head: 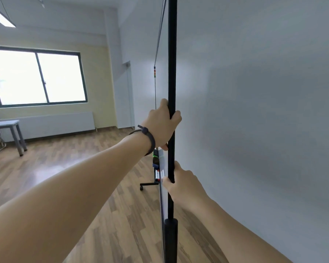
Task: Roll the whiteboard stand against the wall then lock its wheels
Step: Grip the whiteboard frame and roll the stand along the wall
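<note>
The whiteboard stand is seen edge-on: its black upright pole runs from top to bottom in the middle of the view, close to the grey wall on the right. My left hand, with a dark wristband, is shut around the pole at mid height. Just below it, my right hand also grips the pole. The board's thin edge and the marker tray with markers lie just left of the pole. One black leg with a caster sticks out over the floor.
Wooden floor spreads out to the left. A grey table and a chair stand at the far left under a large window. A long white radiator lines the back wall. A white door is at the back beside the wall.
</note>
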